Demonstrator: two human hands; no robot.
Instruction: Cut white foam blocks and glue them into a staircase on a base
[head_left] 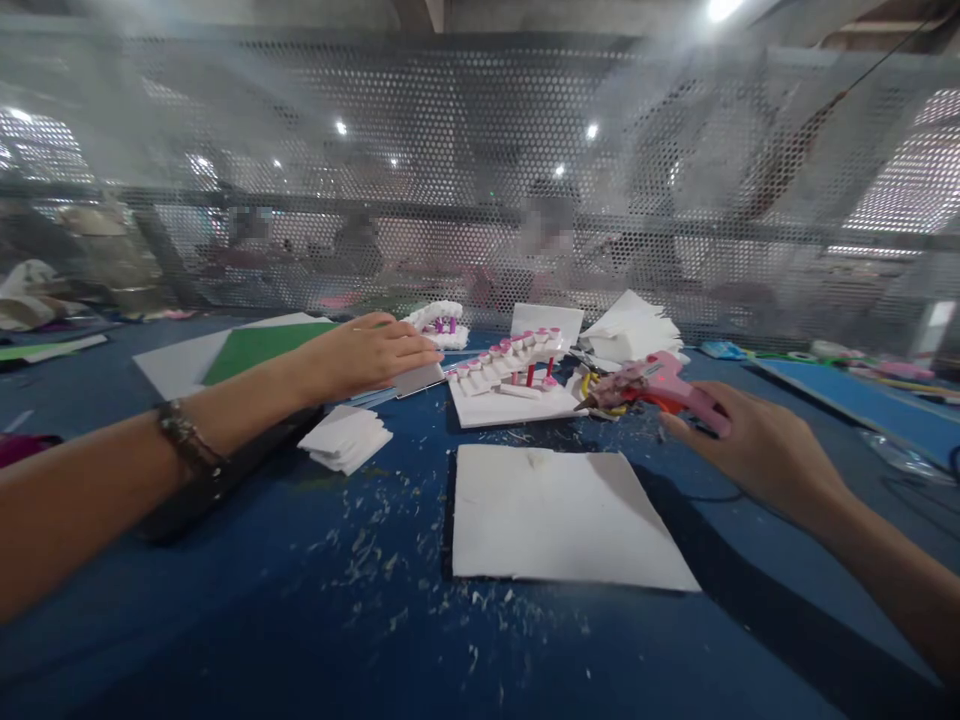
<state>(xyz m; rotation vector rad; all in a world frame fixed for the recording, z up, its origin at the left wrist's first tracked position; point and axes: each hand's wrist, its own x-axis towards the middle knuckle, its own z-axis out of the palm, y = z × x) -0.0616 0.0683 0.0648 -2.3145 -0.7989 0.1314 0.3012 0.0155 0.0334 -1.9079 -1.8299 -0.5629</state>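
My right hand (765,440) grips a pink hot glue gun (664,380) by its handle, and the nozzle points left over the table. My left hand (367,352) is stretched out palm down, its fingers extended above a small white piece (418,380). Whether the fingertips touch that piece I cannot tell, and the thumb is hidden. Between the hands stands a white model staircase (502,366) with pink round tops and red posts on a white base. A white foam sheet (559,515) lies flat in front, with a small blob near its far edge.
A stack of white squares (345,438) lies below my left hand. Green sheet (262,350), white model with purple posts (442,325) and piled white sheets (634,328) are farther back. Scraps litter the blue table (360,620). A perforated metal screen (465,150) rises behind.
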